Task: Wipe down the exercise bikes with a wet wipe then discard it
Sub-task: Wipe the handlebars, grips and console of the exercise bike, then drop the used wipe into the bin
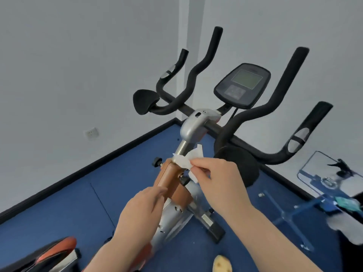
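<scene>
Now your right hand (214, 173) pinches the wet wipe (188, 160) against the silver post (181, 148) of the exercise bike (198, 124). Your left hand (141, 211) rests relaxed beside the orange frame (167, 177). Wrap the wipe fully around the post and slide it slowly.

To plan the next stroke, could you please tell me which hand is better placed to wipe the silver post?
The right hand: it already pinches the wet wipe against the silver post. The left hand holds no wipe and rests lower on the orange frame.
</scene>
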`<state>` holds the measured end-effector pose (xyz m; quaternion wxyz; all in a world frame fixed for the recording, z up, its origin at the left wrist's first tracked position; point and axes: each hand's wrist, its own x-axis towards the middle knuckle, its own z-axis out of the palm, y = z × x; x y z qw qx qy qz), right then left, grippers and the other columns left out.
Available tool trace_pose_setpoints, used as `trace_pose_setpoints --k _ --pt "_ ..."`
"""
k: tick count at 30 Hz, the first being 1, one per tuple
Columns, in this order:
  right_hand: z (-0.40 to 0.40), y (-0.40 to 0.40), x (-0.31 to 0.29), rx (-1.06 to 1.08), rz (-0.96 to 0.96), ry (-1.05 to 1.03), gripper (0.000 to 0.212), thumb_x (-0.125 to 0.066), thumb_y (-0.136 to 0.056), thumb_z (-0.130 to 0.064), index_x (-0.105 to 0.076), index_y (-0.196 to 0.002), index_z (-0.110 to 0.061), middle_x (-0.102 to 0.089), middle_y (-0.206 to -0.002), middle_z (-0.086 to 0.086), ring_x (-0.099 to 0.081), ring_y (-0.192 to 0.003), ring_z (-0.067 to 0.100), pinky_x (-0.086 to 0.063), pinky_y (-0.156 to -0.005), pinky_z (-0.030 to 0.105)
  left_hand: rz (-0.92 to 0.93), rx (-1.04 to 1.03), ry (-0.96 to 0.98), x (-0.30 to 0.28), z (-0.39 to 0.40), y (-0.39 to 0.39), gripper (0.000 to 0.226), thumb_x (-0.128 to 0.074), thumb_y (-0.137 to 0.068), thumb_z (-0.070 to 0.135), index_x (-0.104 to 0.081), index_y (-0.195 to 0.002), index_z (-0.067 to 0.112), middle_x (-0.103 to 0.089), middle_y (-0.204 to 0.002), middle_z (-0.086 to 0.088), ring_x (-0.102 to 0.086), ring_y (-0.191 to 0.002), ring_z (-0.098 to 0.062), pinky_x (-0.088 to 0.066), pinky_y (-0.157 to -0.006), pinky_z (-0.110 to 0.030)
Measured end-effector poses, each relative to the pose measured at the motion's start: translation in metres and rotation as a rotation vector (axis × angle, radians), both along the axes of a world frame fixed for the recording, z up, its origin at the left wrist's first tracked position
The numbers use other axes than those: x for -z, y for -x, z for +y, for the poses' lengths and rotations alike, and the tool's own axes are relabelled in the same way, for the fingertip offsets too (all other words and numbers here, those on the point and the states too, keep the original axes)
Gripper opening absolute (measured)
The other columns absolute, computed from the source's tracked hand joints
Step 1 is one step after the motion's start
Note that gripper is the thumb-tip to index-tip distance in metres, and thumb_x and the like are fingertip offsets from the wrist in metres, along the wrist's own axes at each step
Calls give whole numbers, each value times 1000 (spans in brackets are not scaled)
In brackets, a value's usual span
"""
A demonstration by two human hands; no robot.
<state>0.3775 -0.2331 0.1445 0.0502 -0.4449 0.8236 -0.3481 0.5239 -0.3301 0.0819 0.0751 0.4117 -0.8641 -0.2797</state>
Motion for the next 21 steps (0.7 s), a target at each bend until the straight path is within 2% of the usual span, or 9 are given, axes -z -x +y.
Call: trace_pose_setpoints --k 4,6,8,10,13,15,19,21 --pt "54 -30 17 163 -37 -36 18 -57 -91 -24 -67 -77 -17 -50 -54 -3 -43 -54 14 -29 -47 15 23 112 -83 8 27 -20 30 -37 -97 26 -57 -113 42 -55 -112 21 -46 -96 -2 -35 -77 -23" --pt "95 -35 24 285 -70 -82 21 -56 -90 -22 -63 -72 -14 -48 -55 3 -39 -54 16 -32 -50 24 19 245 -109 10 49 -17 29 -39 -97 28 -57 -115 40 -56 -115 21 -49 -99 -4 -36 -80 -23" --pt "141 -40 29 424 -131 -107 22 -56 -90 -21 -64 -69 -19 -43 -51 0 -36 -56 15 -28 -51 22 39 401 -94 10 76 -6 29 -40 -96 27 -58 -118 35 -57 -119 18 -53 -108 -7 -36 -83 -21" --pt "186 -46 33 550 -172 -121 18 -57 -90 -23 -71 -78 -25 -44 -50 -7 -40 -61 13 -27 -53 21 72 509 -98 10 106 9 29 -43 -96 22 -60 -119 28 -58 -122 15 -52 -114 -9 -36 -87 -20" --pt "255 -61 41 689 -227 -142 17 -57 -89 -23 -72 -80 -24 -48 -54 -2 -39 -58 14 -30 -52 24 82 635 -111 12 163 27 29 -44 -96 22 -59 -119 28 -58 -124 14 -52 -115 -10 -41 -96 -29" --pt "302 -74 48 772 -265 -164 17 -56 -88 -25 -70 -78 -23 -56 -60 4 -36 -52 15 -30 -50 25 63 725 -120 15 204 33 30 -41 -96 23 -58 -120 29 -56 -125 16 -54 -112 -11 -42 -95 -30" --pt "396 -104 67 934 -327 -202 17 -56 -87 -26 -70 -78 -24 -62 -69 4 -40 -53 13 -32 -50 27 8 859 -146 26 290 38 31 -40 -96 24 -56 -121 32 -57 -121 15 -53 -108 -11 -43 -91 -31" --pt "442 -119 75 992 -375 -230 17 -56 -88 -26 -69 -78 -27 -61 -68 1 -40 -50 11 -31 -48 23 -33 879 -191 34 334 37 31 -40 -96 24 -56 -121 33 -56 -122 15 -53 -108 -12 -45 -91 -33"
